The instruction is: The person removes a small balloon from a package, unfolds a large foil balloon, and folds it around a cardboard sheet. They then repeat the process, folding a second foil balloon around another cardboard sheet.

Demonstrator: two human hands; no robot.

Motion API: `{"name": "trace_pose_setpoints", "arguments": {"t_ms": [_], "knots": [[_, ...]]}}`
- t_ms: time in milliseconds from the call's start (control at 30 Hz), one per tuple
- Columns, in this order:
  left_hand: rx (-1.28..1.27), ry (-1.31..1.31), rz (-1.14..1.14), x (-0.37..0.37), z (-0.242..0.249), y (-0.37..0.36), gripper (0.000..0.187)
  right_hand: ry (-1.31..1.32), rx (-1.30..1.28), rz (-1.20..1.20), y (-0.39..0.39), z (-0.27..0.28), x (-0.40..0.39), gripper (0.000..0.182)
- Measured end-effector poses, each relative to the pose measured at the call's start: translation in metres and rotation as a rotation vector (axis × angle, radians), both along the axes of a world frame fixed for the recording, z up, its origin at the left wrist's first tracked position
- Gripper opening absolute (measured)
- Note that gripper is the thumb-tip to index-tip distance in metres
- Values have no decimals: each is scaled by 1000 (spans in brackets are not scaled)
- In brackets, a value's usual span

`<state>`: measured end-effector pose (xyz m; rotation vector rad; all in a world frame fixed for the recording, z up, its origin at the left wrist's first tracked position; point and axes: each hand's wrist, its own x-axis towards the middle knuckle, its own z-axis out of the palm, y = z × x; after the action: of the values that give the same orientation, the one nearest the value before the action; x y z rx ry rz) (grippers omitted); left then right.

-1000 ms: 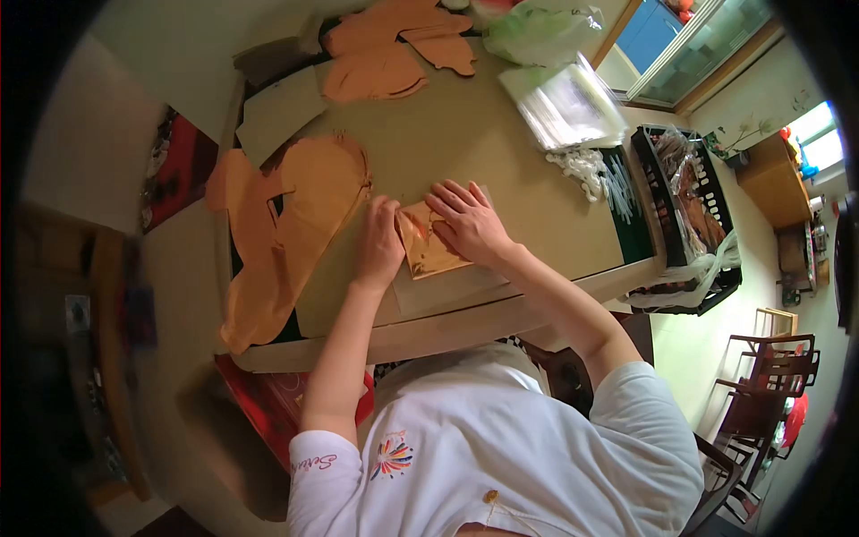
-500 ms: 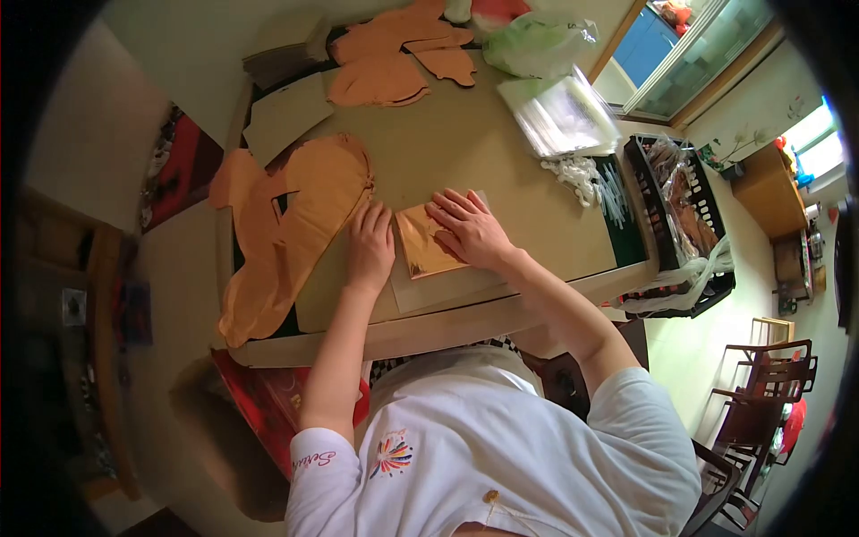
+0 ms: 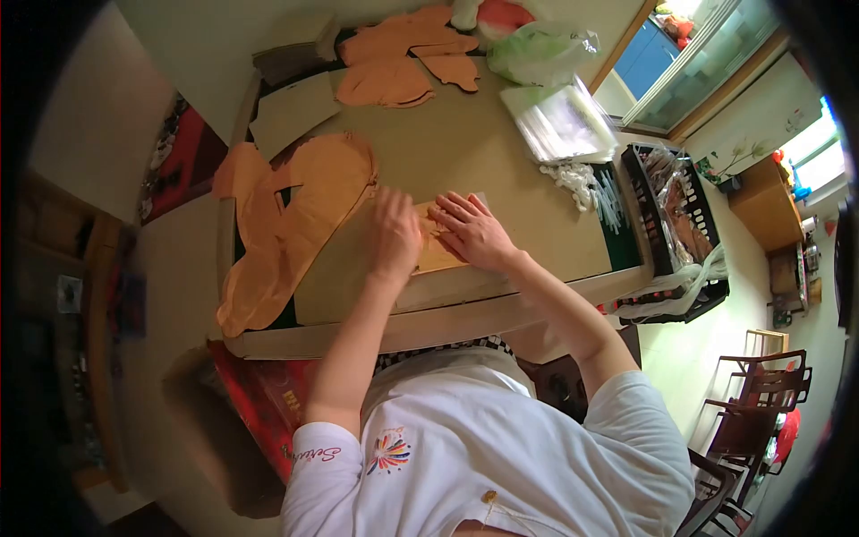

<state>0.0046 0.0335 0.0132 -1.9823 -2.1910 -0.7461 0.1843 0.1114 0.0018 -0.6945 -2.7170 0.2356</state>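
A folded orange square [image 3: 438, 261] with a slightly shiny surface lies on the table near the front edge, with a pale sheet under it. My right hand [image 3: 476, 231] rests flat on its right part, fingers stretched out and a little apart. Over the square's left edge is my left hand [image 3: 395, 237], its fingers smeared by motion. Just left of that hand lies a large orange piece of thin, soft-looking material [image 3: 304, 206], unfolded, with a small slit in it.
More orange pieces [image 3: 385, 80] lie at the back beside a grey board [image 3: 295, 112]. Clear plastic sleeves [image 3: 559, 121], a green plastic bag [image 3: 541, 54], white bits [image 3: 573, 186] and thin sticks [image 3: 610, 201] sit at right. A black crate [image 3: 662, 259] adjoins the table.
My left hand has moved right, from the table beside the orange square to over its left edge. The right hand stays flat on the square. The view has shifted slightly.
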Motion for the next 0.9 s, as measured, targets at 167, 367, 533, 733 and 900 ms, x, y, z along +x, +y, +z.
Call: {"name": "trace_pose_setpoints", "arguments": {"t_ms": [167,367,533,733,900], "knots": [[-59,-12,-86,48,-19,-51,52,8,-23,7,4,1,0,47],[-109,-76,-186,49,-18,-84,56,-137,9,-85,-2,12,-14,48],[-67,-153,-188,44,-17,-79,46,-54,-3,-123,-11,1,-42,47],[0,-406,126,-4,7,-53,18,-9,3,-130,-14,-1,-42,46],[-157,-601,214,0,20,-41,15,133,-53,-145,-14,-2,-41,41]]}}
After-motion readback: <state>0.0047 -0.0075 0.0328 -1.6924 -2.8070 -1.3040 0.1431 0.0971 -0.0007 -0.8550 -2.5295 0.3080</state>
